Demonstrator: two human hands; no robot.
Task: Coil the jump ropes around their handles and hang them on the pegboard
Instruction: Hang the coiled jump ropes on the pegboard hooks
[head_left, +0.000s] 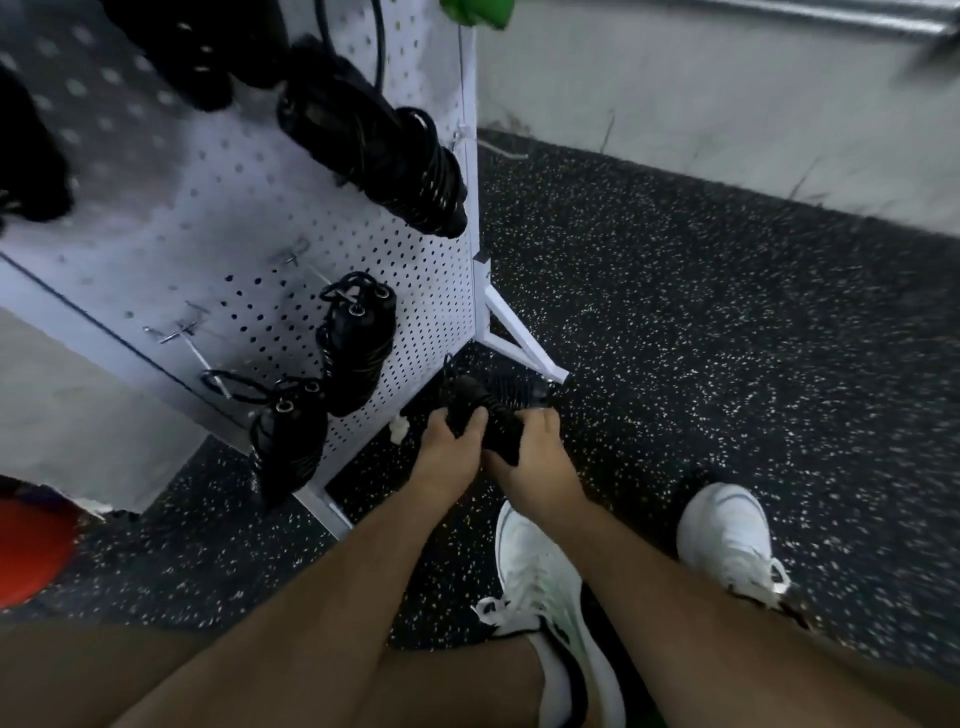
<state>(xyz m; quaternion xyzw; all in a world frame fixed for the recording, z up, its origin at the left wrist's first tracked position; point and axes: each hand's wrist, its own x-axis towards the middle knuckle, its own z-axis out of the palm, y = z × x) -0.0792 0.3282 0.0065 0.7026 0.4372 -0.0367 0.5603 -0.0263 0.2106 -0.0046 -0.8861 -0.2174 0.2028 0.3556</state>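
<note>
A black jump rope (485, 415), wound on its handles, is held low beside the white pegboard (415, 291), left hand (448, 447) and right hand (537, 441) both curled tightly around it. Other coiled ropes (358, 343) hang above.

Coiled ropes (358, 343) hang on the pegboard (415, 270), stepping from upper right to lower left. Before its right foot (524, 353), a jump rope (488, 415) sits between the left grip (449, 449) and right grip (532, 452). Two shoes (727, 540) stand on the floor (701, 338), nearer and rightward.
</note>
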